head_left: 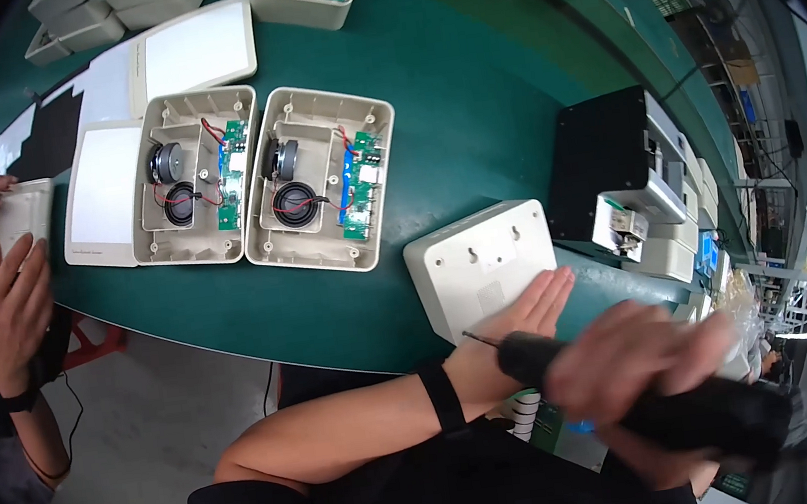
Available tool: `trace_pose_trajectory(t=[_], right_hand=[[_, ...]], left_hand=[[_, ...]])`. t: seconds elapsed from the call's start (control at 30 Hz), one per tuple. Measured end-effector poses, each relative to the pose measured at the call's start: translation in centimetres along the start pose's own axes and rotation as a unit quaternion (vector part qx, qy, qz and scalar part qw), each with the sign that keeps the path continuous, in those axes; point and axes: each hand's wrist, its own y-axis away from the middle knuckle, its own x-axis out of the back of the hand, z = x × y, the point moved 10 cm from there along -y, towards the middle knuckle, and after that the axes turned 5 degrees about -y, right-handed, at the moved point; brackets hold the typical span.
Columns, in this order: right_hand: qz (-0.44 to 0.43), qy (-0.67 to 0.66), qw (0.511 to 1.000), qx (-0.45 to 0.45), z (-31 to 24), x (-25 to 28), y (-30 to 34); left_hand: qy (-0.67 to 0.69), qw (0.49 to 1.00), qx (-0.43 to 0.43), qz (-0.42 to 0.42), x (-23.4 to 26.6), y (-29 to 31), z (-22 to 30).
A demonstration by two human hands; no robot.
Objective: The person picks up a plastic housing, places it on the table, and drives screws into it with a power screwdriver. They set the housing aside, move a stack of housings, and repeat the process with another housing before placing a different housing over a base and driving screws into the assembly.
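A closed off-white plastic box (pixel 470 259) lies back side up near the table's front edge, with keyhole slots and corner holes in its face. My left hand (pixel 507 336) rests on its near right side, fingers stretched out and holding nothing. My right hand (pixel 644 363), blurred by motion, is wrapped round a black electric screwdriver (pixel 529 357). The thin bit of the screwdriver points left, passing over my left hand toward the near corner of the box. From this view I cannot tell whether the tip touches the box.
Left of the box sit two open housings (pixel 334 260) with speakers, wires and green circuit boards. Flat white panels (pixel 195 51) lie beyond. At far left a co-worker's hands (pixel 14 300) hold a pale cover (pixel 27 202). A black-and-white machine (pixel 605 167) stands at right.
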Motion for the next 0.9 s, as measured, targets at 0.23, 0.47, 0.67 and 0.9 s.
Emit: trace_pose_trajectory(t=[0.23, 0.47, 0.67, 0.9], right_hand=[[0.225, -0.002, 0.96, 0.166, -11.9, 8.9, 4.5], [0.324, 0.041, 0.94, 0.096, -8.1, 11.7, 11.5], [0.354, 0.058, 0.932, 0.047, -6.5, 12.7, 14.4], [0.359, 0.043, 0.932, 0.036, -5.4, 13.1, 14.1]], left_hand=[[0.253, 0.967, 0.019, -0.028, 5.0, 2.2, -4.8], [0.229, 0.957, 0.169, -0.047, 5.2, 3.6, -11.1], [0.434, 0.847, 0.278, -0.129, 2.0, 3.0, -14.9], [0.456, 0.817, 0.325, -0.138, 2.2, 3.7, -15.9]])
